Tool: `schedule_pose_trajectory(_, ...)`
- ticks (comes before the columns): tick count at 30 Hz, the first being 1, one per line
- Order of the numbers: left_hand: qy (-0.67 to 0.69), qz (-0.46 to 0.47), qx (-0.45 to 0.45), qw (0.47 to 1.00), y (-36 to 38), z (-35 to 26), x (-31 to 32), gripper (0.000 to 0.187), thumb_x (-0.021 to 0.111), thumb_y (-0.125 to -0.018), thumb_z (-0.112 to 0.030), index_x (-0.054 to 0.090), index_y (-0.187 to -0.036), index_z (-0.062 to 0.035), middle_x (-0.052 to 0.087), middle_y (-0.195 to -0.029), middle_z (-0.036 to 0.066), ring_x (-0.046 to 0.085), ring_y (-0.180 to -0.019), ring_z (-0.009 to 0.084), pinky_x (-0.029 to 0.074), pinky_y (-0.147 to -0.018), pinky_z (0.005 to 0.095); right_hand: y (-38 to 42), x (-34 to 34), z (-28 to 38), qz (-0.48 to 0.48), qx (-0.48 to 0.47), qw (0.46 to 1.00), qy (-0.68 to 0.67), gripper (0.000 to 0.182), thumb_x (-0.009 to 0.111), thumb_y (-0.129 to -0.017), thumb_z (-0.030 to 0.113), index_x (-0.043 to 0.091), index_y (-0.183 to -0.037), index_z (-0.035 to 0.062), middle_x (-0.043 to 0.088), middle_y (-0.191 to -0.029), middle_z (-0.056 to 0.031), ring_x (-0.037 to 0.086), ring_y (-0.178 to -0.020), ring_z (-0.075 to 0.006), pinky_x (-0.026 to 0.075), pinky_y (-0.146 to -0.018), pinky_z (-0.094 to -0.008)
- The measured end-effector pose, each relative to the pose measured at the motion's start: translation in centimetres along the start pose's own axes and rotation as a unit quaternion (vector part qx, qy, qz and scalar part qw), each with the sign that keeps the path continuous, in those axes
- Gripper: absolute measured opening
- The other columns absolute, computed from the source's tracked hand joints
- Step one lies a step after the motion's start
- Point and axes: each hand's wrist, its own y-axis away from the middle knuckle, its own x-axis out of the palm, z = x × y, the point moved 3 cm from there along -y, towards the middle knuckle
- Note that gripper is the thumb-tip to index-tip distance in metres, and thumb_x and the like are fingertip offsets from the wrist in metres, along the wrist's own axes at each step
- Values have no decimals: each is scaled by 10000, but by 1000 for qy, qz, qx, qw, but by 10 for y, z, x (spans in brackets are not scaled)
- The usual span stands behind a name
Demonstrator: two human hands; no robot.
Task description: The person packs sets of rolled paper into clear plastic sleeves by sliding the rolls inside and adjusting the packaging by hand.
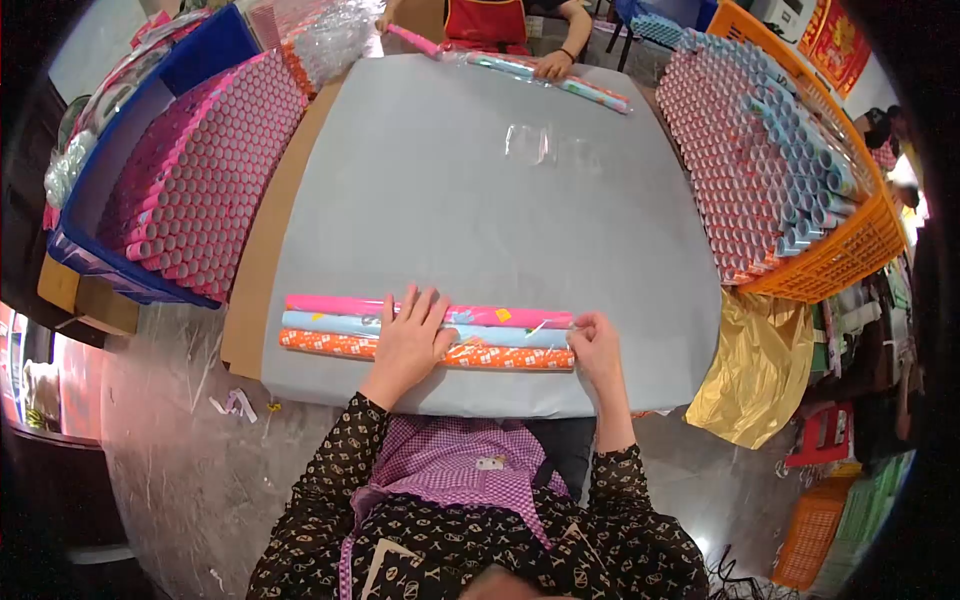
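Observation:
Three paper rolls lie side by side near the table's front edge: a pink roll (345,304), a light blue roll (335,323) and an orange patterned roll (325,343). Glossy reflections show clear plastic wrap (545,322) over them. My left hand (410,335) rests flat across the rolls left of their middle, fingers spread. At their right end, my right hand (596,346) is closed in a pinch at the edge of the wrap; the fingertips partly hide what is between them.
A blue crate (75,255) of pink rolls stands left, an orange crate (845,255) of orange and blue rolls right. Across the grey table (480,220), a co-worker's hand (553,65) touches wrapped rolls (590,92). Clear plastic pieces (530,145) lie near them. Gold sheeting (755,365) hangs at right.

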Motion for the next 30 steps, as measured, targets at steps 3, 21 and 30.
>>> schedule_pose_trajectory(3,2,-3,-2,1000,0,1,-3,501,573,-916,-372,541,-1329,-90,518,-1399,119,427,-1335,360,290,-1090,592,-3,2,0,13,22,1000,12,207,663,-790,40,579,-970,-19,591,-655,-23,534,-605,-79,425,-541,-262)
schedule_pose_trajectory(21,-1,28,29,999,-16,-7,1,528,578,-926,-398,521,-1342,-79,484,-1423,148,399,-1347,374,286,-1083,599,-25,17,13,67,35,996,48,241,666,-800,74,592,-1010,-20,653,-729,-121,637,-680,-225,501,-655,-352)
schedule_pose_trajectory(30,2,30,52,998,-16,-6,-2,607,572,-919,-471,504,-1387,-91,458,-1463,140,397,-1358,377,269,-1098,604,-25,21,18,59,16,997,38,237,668,-805,83,583,-1008,-3,619,-701,-70,587,-653,-163,464,-602,-314)
